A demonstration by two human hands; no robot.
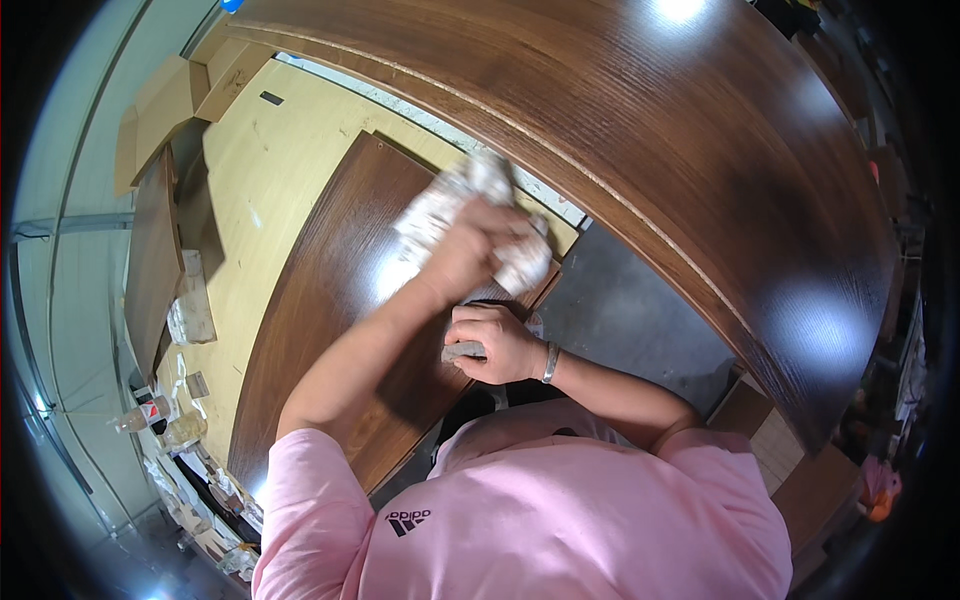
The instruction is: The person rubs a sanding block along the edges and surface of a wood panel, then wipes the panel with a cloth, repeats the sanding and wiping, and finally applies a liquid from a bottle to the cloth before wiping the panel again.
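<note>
My left hand (478,245) is closed on a crumpled white rag with brownish marks (430,215), pressed against a dark brown wooden panel (310,270). Hand and rag are slightly smeared by motion. Closer to my body, my right hand (505,345) curls around a small grey block (463,350) at the panel's near right edge; the fingers cover most of the block, and its exact kind cannot be made out. The panel is glossy, with light glare near the rag, and it lies on a pale yellow board (250,190).
A large brown wooden panel (640,130) slants across the far and right side. Cardboard (165,110) stands at the far left, above an upright brown board (153,265). A plastic bottle (142,415) and cluttered papers lie at the left. Grey floor (620,300) shows between the panels.
</note>
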